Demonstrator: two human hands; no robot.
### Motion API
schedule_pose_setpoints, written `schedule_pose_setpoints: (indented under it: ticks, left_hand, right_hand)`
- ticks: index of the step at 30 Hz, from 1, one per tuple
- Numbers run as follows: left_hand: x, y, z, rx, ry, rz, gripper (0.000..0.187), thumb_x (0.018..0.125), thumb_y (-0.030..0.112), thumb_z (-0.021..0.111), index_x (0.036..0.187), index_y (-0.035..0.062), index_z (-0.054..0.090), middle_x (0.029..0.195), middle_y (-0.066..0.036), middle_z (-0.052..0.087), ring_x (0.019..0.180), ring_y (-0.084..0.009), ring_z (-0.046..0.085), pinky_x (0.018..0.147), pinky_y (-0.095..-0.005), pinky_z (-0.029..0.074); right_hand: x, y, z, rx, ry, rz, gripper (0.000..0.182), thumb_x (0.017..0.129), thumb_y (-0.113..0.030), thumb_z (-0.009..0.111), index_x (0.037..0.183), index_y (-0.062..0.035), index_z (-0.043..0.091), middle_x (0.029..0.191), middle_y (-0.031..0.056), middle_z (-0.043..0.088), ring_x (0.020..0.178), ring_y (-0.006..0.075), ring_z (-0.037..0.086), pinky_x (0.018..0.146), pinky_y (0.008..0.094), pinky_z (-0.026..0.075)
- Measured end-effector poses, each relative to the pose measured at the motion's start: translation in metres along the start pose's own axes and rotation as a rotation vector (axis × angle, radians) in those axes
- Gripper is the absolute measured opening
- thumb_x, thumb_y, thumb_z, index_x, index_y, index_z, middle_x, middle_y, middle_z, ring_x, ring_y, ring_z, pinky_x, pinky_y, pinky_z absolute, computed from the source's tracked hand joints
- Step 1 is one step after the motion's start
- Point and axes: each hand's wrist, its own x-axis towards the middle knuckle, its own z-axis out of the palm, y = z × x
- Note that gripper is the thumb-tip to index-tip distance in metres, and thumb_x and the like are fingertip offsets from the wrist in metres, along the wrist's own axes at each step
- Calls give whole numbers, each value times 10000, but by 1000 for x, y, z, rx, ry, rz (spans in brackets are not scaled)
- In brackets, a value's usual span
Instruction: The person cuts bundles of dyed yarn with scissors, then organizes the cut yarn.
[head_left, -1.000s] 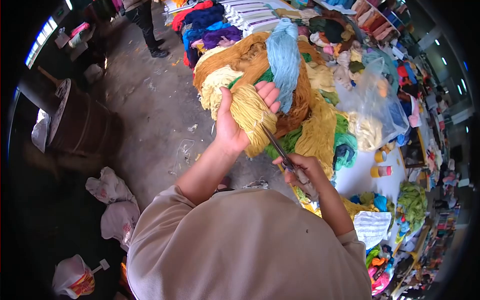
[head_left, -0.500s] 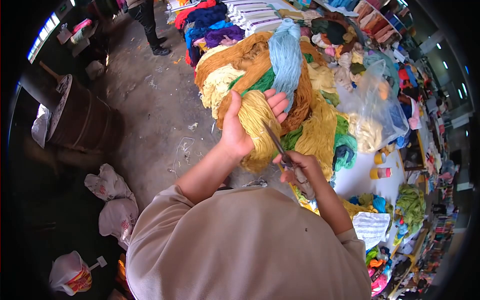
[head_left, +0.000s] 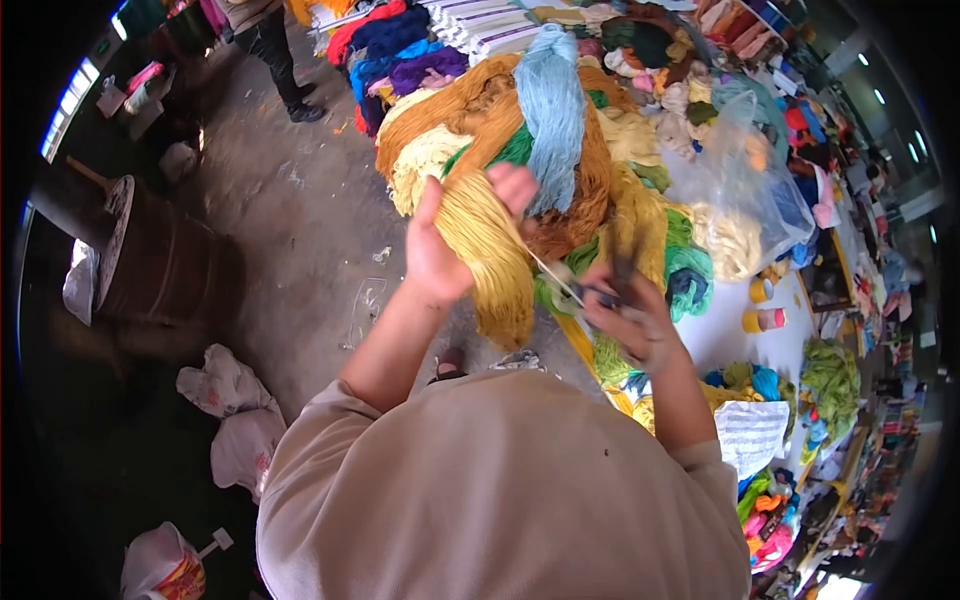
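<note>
A yellow skein of yarn (head_left: 487, 255) hangs across the palm of my left hand (head_left: 437, 255), with the thumb on one side and blurred fingers on the other. My right hand (head_left: 637, 325) is closed round dark scissors (head_left: 624, 262), whose blades point up and away, smeared by motion. A pale strand (head_left: 550, 268) stretches taut from the skein to the fingers of my right hand. Just beyond my hands, a light blue skein (head_left: 552, 120) and brown yarn (head_left: 572, 215) lie heaped on the table.
The white table (head_left: 715, 345) carries piles of coloured yarn, a clear plastic bag (head_left: 755, 180) and small thread spools (head_left: 763, 320). A rusty drum (head_left: 165, 250) and white sacks (head_left: 240, 415) stand to the left. Another person (head_left: 275, 55) stands at the back left.
My right hand has moved right, away from the skein, with the scissors now pointing up and a strand drawn out. My left hand and the skein have shifted slightly left.
</note>
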Motion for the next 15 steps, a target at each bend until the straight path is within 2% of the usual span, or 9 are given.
schedule_pose_setpoints:
  ticks: [1,5,6,7,9,10,12,13,15]
  left_hand:
    - [-1,12,-6,-77,-19,62,761,1004,581,332,1453,-31,384,1515,-211,410,1419,-314,382,1193,-530,230]
    - [-4,41,-14,111,-4,238,689,1029,543,306,1415,-13,435,1075,-140,689,1066,-282,628,1105,-463,380]
    - [-5,45,-12,239,16,271,703,1025,559,304,1413,-12,439,1090,-160,683,1077,-285,618,1086,-439,394]
    - [-7,48,-11,368,36,302,718,1022,576,302,1410,-11,444,1105,-180,678,1089,-289,608,1067,-415,409]
    - [-10,40,6,862,-25,348,661,1026,515,364,1424,-9,433,1181,-179,658,1149,-279,593,1055,-419,424]
    - [-10,31,12,1173,-80,388,643,1026,492,386,1434,-3,426,1220,-170,647,1177,-277,585,1056,-418,424]
    - [-6,16,22,1743,-407,393,646,996,506,446,1469,65,425,1504,-135,432,1398,-311,385,1138,-438,319]
    - [-3,1,29,2003,-528,367,659,981,530,460,1474,92,433,1576,-117,345,1456,-322,302,1161,-448,282]
    - [3,-23,38,2186,-658,441,809,897,695,501,1504,166,426,1620,-76,273,1515,-312,155,1196,-472,155]
  right_hand:
    - [-17,-8,-3,69,86,50,377,817,-79,750,1152,-26,586,956,2,601,845,95,571,749,250,464]
    - [-72,31,-51,71,110,173,419,783,-57,727,1171,-29,572,847,6,566,762,85,520,674,223,408]
    - [-82,49,-59,-51,85,299,359,843,-110,689,1175,-36,576,790,-1,550,704,88,510,651,219,407]
    - [-95,95,-96,325,253,742,285,914,-108,609,1189,-41,574,757,-5,533,666,96,508,647,236,441]
    - [-115,116,-98,-174,298,746,272,968,-83,511,1231,-48,569,771,22,573,675,109,548,667,262,488]
    - [-111,96,-80,-616,214,618,339,963,-34,513,1301,-56,540,909,73,646,776,120,600,709,286,522]
    - [-101,137,-91,269,568,353,476,914,-18,608,1374,-51,485,1118,111,658,951,153,625,826,311,528]
    - [-84,100,-62,-463,352,-84,721,826,-18,727,1455,-46,378,1305,123,580,1162,214,569,1003,360,452]
    - [-34,54,-27,-341,277,-439,916,755,-63,814,1504,-42,287,1417,126,492,1321,266,458,1124,410,329]
